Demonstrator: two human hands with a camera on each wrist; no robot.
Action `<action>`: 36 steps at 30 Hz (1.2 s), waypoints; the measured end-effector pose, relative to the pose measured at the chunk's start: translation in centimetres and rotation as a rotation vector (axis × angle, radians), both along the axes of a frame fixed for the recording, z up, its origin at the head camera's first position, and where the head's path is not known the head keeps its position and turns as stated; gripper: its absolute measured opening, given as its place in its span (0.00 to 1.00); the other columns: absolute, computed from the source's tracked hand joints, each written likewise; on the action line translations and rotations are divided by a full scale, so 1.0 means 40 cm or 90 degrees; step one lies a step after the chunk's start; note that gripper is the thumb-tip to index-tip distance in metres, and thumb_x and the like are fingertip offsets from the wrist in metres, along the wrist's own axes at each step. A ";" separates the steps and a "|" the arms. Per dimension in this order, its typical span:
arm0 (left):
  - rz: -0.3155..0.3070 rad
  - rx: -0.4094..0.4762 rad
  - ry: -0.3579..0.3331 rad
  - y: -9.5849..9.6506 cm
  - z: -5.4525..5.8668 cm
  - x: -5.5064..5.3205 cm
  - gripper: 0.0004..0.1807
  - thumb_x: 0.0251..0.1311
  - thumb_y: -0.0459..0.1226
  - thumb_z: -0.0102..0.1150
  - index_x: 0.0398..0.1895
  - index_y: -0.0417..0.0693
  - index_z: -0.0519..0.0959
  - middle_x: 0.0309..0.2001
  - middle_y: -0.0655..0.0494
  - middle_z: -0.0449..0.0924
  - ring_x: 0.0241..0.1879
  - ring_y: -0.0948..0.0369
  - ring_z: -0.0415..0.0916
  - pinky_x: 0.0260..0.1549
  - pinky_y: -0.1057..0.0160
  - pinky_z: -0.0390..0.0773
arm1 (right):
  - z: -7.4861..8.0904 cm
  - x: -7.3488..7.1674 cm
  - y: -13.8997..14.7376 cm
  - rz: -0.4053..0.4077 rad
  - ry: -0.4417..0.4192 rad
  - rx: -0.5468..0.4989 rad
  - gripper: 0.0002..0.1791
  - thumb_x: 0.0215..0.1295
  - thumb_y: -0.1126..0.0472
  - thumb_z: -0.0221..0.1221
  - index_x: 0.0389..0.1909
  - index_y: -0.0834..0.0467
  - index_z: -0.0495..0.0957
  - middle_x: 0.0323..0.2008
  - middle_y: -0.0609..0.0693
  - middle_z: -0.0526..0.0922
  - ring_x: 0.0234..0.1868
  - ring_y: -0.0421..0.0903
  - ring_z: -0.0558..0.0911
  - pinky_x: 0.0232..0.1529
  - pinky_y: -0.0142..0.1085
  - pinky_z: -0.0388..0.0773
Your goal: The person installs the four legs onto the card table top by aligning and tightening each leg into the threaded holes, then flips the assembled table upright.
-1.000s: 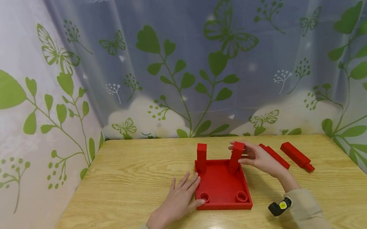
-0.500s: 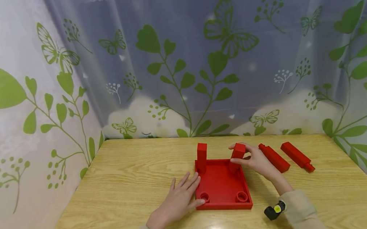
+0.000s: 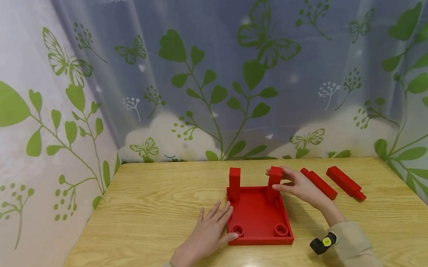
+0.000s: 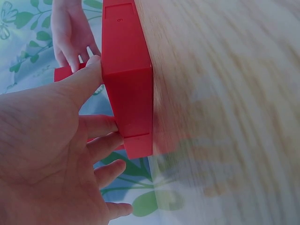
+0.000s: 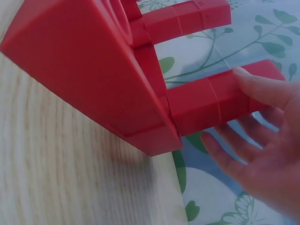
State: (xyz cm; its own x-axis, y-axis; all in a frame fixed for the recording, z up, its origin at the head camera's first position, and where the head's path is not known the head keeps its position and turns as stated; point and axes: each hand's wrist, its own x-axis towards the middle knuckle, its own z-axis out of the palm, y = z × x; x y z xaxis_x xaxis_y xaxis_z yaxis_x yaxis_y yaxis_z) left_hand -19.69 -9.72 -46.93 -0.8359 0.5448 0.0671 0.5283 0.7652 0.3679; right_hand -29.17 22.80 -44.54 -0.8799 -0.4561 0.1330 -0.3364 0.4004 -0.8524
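Observation:
A square red tray-like base [image 3: 258, 218] with a raised rim lies on the table, round sockets at its two near corners. Two red square legs stand at its far corners. The far-right leg [image 3: 274, 183] is pinched between the thumb and fingers of my right hand [image 3: 304, 187], near its top. My left hand [image 3: 205, 236] rests against the base's left side, fingers spread and nearly straight, thumb on the rim near the front-left socket [image 3: 238, 231]. In the right wrist view, the pinched leg [image 5: 206, 103] meets the base at the corner.
Two more red legs, a nearer one [image 3: 319, 184] and an outer one [image 3: 344, 182], lie on the wooden table [image 3: 147, 203] right of the base; narrower pegs show at their ends. A patterned curtain [image 3: 210, 87] hangs behind the table.
My right thumb has moved across the leg's front face and partly back, and the leg's top has shifted slightly right, then left. My left hand and the base have stayed in place.

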 end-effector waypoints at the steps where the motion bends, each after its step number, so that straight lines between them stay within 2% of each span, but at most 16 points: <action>1: -0.001 0.001 -0.001 0.000 0.000 0.000 0.41 0.70 0.56 0.55 0.78 0.41 0.61 0.79 0.49 0.57 0.79 0.44 0.48 0.69 0.28 0.48 | -0.001 -0.001 0.002 0.020 -0.003 -0.013 0.32 0.70 0.59 0.64 0.73 0.55 0.68 0.69 0.59 0.73 0.67 0.62 0.74 0.55 0.37 0.80; 5: -0.002 0.003 -0.004 -0.001 -0.001 0.001 0.41 0.70 0.56 0.55 0.78 0.41 0.61 0.79 0.49 0.57 0.79 0.44 0.48 0.69 0.28 0.48 | 0.001 -0.002 0.009 0.087 -0.012 -0.051 0.34 0.71 0.66 0.61 0.75 0.53 0.64 0.72 0.59 0.69 0.72 0.62 0.67 0.57 0.31 0.78; 9: -0.001 0.002 -0.003 -0.002 -0.002 0.000 0.41 0.70 0.56 0.55 0.78 0.41 0.61 0.79 0.50 0.56 0.79 0.44 0.48 0.69 0.28 0.48 | 0.010 0.001 0.017 0.091 -0.018 -0.051 0.35 0.71 0.69 0.59 0.76 0.56 0.61 0.72 0.63 0.68 0.71 0.66 0.67 0.57 0.30 0.76; 12: 0.000 0.002 -0.004 -0.002 -0.001 0.000 0.41 0.70 0.56 0.55 0.78 0.41 0.61 0.79 0.50 0.56 0.79 0.44 0.48 0.69 0.28 0.48 | 0.014 0.002 0.017 0.055 -0.011 -0.030 0.35 0.70 0.68 0.61 0.75 0.58 0.62 0.70 0.64 0.70 0.68 0.66 0.71 0.57 0.34 0.79; 16: 0.000 0.005 -0.012 -0.002 0.002 0.000 0.42 0.70 0.56 0.55 0.78 0.41 0.60 0.79 0.50 0.56 0.79 0.44 0.47 0.69 0.28 0.47 | 0.010 0.001 0.007 -0.039 0.021 0.018 0.34 0.66 0.61 0.67 0.72 0.57 0.68 0.65 0.62 0.75 0.60 0.62 0.79 0.53 0.44 0.82; 19: -0.002 0.005 -0.016 -0.001 0.003 0.001 0.42 0.70 0.56 0.55 0.78 0.41 0.60 0.79 0.50 0.55 0.79 0.45 0.46 0.69 0.28 0.47 | 0.005 0.001 -0.002 -0.102 0.020 0.043 0.36 0.65 0.55 0.69 0.71 0.59 0.69 0.63 0.63 0.75 0.56 0.61 0.81 0.49 0.47 0.83; 23: -0.002 0.002 -0.016 -0.001 0.003 0.001 0.42 0.70 0.56 0.55 0.78 0.42 0.60 0.79 0.51 0.55 0.79 0.45 0.46 0.69 0.28 0.47 | 0.001 0.001 -0.010 -0.125 0.000 0.048 0.40 0.66 0.54 0.68 0.73 0.64 0.64 0.61 0.66 0.74 0.54 0.60 0.81 0.48 0.47 0.83; 30: 0.001 0.001 -0.021 -0.001 0.002 0.000 0.42 0.70 0.56 0.55 0.78 0.42 0.59 0.80 0.51 0.54 0.79 0.46 0.46 0.70 0.29 0.47 | 0.008 0.005 -0.006 -0.096 0.002 0.047 0.39 0.66 0.54 0.68 0.73 0.62 0.65 0.62 0.65 0.74 0.57 0.63 0.80 0.51 0.48 0.83; 32: 0.002 0.001 -0.021 0.000 0.002 0.000 0.42 0.70 0.56 0.55 0.78 0.42 0.59 0.80 0.52 0.55 0.79 0.46 0.46 0.70 0.29 0.47 | 0.009 0.005 -0.001 -0.070 0.006 0.038 0.38 0.66 0.55 0.68 0.73 0.60 0.66 0.65 0.65 0.73 0.60 0.64 0.78 0.52 0.48 0.82; 36: 0.003 0.000 -0.019 -0.001 0.000 0.000 0.42 0.70 0.56 0.55 0.78 0.42 0.60 0.79 0.51 0.55 0.79 0.46 0.46 0.70 0.29 0.47 | 0.009 -0.001 0.008 0.004 0.006 -0.008 0.35 0.68 0.61 0.66 0.74 0.56 0.66 0.71 0.63 0.69 0.65 0.66 0.74 0.54 0.41 0.81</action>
